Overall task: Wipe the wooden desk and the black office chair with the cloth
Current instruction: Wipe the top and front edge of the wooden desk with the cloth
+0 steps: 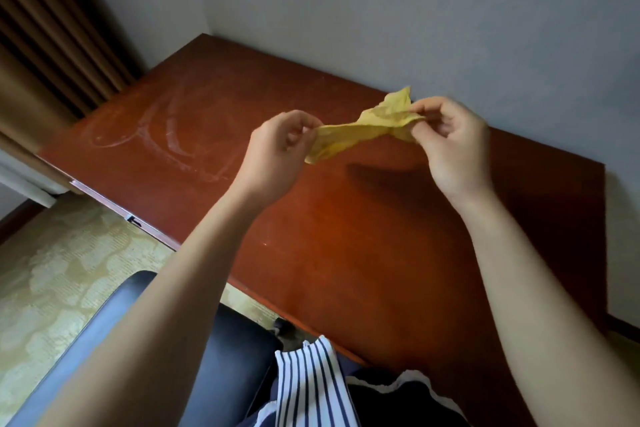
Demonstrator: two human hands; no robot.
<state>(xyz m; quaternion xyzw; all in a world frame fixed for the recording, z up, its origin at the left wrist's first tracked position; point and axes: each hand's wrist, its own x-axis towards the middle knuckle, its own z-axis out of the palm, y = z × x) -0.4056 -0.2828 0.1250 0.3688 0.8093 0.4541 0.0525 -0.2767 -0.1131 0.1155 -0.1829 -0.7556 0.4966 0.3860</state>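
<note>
Above the tabletop (346, 236) your hands — left (280, 146), right (450, 146) — pinch opposite ends of the yellow cloth (367, 130), stretching it out, likely to refold a clean side for wiping.

Open desk (346, 236) surface stretches leftward; wall (381, 10) bounds its far edge, chair (221, 357) stands by its near edge

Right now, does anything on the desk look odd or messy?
Yes: pale curved streaks mark the left part of the desk, near the curtain. They look like smeared dust or wipe residue; the rest looks even.
</note>
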